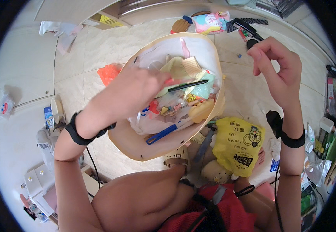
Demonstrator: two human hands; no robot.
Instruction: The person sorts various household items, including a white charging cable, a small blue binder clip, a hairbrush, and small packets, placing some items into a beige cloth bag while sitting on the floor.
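Observation:
A large cream-rimmed fabric basket stands on the floor in front of me, full of small mixed items. My left hand is over its left side, blurred, with the fingertips near a red item; whether it grips anything is unclear. Beside those fingers a black pen lies across a pale green cloth. Lower in the basket are a blue plastic strip, a yellow soft item and crumpled clear plastic. Raised to the right of the basket, my right hand has thumb and forefinger close together; nothing shows clearly between them.
A yellow printed plastic bag and a plush toy lie by my feet. An orange plastic bag touches the basket's left. Beyond it are a brown brush-like item, a colourful package and a black appliance. Shelved clutter lines the right.

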